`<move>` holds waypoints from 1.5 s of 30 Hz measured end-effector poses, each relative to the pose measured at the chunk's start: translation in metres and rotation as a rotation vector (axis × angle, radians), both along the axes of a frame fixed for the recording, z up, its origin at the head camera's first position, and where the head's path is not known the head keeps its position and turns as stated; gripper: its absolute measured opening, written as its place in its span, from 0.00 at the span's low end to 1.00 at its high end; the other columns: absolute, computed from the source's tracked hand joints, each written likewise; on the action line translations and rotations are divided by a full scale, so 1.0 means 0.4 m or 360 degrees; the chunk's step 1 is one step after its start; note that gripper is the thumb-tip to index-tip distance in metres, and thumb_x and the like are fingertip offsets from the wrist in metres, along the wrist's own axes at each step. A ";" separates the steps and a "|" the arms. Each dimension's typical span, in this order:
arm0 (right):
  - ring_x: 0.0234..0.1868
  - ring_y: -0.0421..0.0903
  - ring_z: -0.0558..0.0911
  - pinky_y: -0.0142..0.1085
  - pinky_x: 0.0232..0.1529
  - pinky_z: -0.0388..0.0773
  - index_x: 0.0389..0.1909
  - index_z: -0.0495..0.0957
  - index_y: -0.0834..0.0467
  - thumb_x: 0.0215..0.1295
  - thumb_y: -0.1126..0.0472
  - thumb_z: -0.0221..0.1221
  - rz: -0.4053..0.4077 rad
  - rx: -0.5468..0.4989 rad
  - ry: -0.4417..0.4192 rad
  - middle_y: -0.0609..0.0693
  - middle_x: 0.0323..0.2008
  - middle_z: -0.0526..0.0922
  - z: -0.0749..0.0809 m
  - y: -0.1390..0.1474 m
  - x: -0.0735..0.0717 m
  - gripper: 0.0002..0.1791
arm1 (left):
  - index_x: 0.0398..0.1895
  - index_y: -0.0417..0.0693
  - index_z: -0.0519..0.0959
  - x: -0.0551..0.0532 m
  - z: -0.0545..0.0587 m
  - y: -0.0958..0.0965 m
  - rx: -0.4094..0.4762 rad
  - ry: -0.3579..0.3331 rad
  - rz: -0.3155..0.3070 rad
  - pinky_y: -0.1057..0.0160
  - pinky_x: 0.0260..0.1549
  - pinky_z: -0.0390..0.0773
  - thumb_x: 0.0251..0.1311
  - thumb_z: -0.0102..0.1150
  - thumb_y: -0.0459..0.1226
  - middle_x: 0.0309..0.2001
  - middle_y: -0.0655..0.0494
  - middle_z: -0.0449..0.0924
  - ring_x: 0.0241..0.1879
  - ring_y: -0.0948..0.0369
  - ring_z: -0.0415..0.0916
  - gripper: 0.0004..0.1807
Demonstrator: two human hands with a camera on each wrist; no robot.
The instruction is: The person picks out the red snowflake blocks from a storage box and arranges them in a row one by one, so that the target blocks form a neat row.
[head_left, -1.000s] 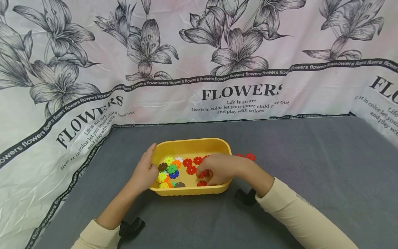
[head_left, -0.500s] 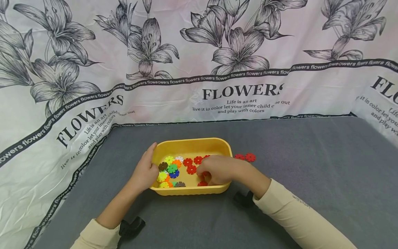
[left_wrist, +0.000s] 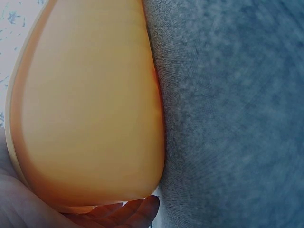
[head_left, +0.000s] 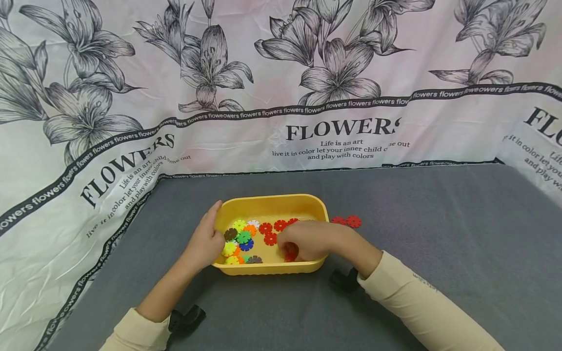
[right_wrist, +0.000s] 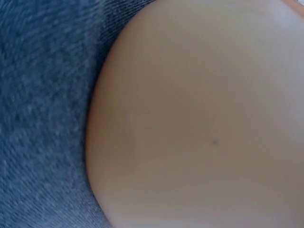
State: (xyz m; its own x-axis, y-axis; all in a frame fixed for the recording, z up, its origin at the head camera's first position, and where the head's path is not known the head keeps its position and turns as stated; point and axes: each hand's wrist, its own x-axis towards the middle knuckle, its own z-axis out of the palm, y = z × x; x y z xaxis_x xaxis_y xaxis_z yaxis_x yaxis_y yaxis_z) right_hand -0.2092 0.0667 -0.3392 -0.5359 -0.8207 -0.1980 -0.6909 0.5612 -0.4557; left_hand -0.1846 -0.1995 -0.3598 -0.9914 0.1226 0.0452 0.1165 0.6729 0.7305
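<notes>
At the left end of a yellow plastic bin (head_left: pixel 263 269), my left hand (head_left: pixel 204 243) grips the wall, thumb at the rim and fingers along the outside. The left wrist view shows those fingers (left_wrist: pixel 137 213) curled under the bin's end (left_wrist: pixel 90 104). My right hand (head_left: pixel 307 239) reaches into the bin's right side, its curled fingers around a red snowflake disc (head_left: pixel 291 251). Several more red discs (head_left: pixel 265 228) lie just left of it. In the right wrist view the bin's outer wall (right_wrist: pixel 199 118) hides that hand.
Mixed-colour discs, among them a green one (head_left: pixel 243 237) and a blue one (head_left: pixel 247 244), cluster at the bin's left. Two red discs (head_left: pixel 353 222) lie outside on the grey cloth (head_left: pixel 417 219), right of the bin. A flower-printed curtain (head_left: pixel 246 141) stands behind.
My right fingers have curled in and gathered the red disc that lay flat near the bin's front wall. The left hand and the bin stay practically still.
</notes>
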 end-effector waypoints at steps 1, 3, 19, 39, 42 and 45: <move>0.32 0.40 0.74 0.32 0.38 0.75 0.33 0.79 0.50 0.56 0.67 0.70 -0.0007 -0.0005 -0.0007 0.42 0.26 0.75 0.000 0.000 -0.001 0.11 | 0.79 0.35 0.44 0.000 0.000 0.000 0.0001 0.0000 0.0002 0.40 0.68 0.54 0.60 0.36 0.22 0.76 0.32 0.47 0.71 0.39 0.54 0.40; 0.32 0.40 0.74 0.32 0.38 0.75 0.32 0.78 0.50 0.57 0.67 0.70 -0.0007 -0.0036 -0.0029 0.41 0.26 0.75 0.000 0.001 -0.003 0.11 | 0.79 0.35 0.45 0.000 0.000 0.000 0.0002 0.0003 0.0007 0.40 0.68 0.54 0.60 0.36 0.22 0.75 0.32 0.48 0.70 0.39 0.55 0.40; 0.32 0.39 0.75 0.33 0.39 0.76 0.33 0.83 0.52 0.61 0.69 0.66 0.0033 -0.0249 -0.0038 0.40 0.27 0.79 0.013 0.014 -0.009 0.07 | 0.79 0.35 0.44 0.001 0.002 0.001 -0.0011 -0.0002 0.0006 0.40 0.68 0.55 0.60 0.35 0.22 0.75 0.32 0.48 0.71 0.39 0.55 0.40; 0.35 0.41 0.75 0.34 0.41 0.76 0.39 0.84 0.54 0.63 0.70 0.63 -0.0003 -0.0250 -0.0022 0.43 0.31 0.81 0.023 0.018 -0.010 0.08 | 0.79 0.34 0.45 0.007 0.006 0.003 -0.0014 -0.0001 0.0004 0.39 0.67 0.55 0.60 0.35 0.22 0.75 0.32 0.48 0.70 0.38 0.55 0.40; 0.35 0.41 0.75 0.34 0.40 0.77 0.40 0.85 0.54 0.63 0.70 0.62 -0.0013 -0.0253 -0.0020 0.42 0.31 0.80 0.024 0.019 -0.011 0.10 | 0.79 0.34 0.45 0.007 0.006 0.004 -0.0010 0.0001 0.0003 0.38 0.67 0.56 0.59 0.35 0.22 0.75 0.31 0.49 0.70 0.38 0.56 0.40; 0.34 0.41 0.75 0.34 0.38 0.77 0.38 0.85 0.53 0.63 0.71 0.61 -0.0026 -0.0258 -0.0016 0.40 0.29 0.79 0.025 0.021 -0.013 0.10 | 0.79 0.34 0.45 0.007 0.007 0.006 -0.0004 -0.0003 0.0001 0.39 0.67 0.56 0.59 0.35 0.22 0.75 0.31 0.48 0.70 0.38 0.56 0.40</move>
